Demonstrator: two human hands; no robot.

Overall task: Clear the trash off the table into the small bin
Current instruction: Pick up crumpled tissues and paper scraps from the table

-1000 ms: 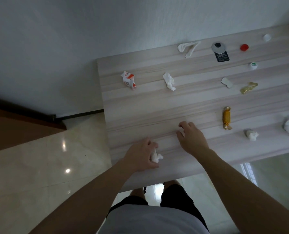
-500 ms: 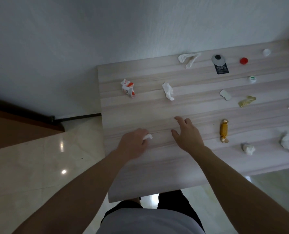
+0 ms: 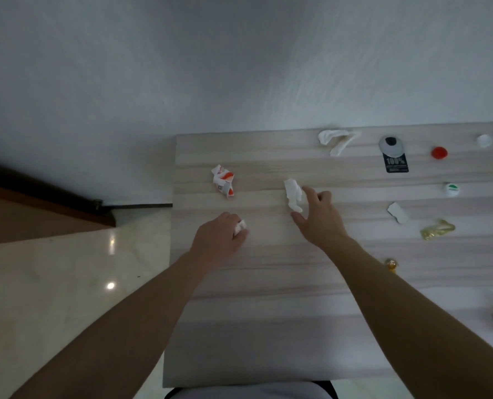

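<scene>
Step in hand: right hand closing on the crumpled tissue, left hand already loaded.

My left hand is curled shut around a small white tissue wad, low over the worktop. My right hand is spread, thumb and fingers framing the crumpled tissue, touching its right edge but not yet gripping. To do this well, I judge I should pinch the tissue's bulk, not a loose flap, and lift straight up so nothing trails. The red-and-white wrapper lies just beside, to the left; the gold wrapper and red cap lie well apart, right. The small bin is not in view.
</scene>
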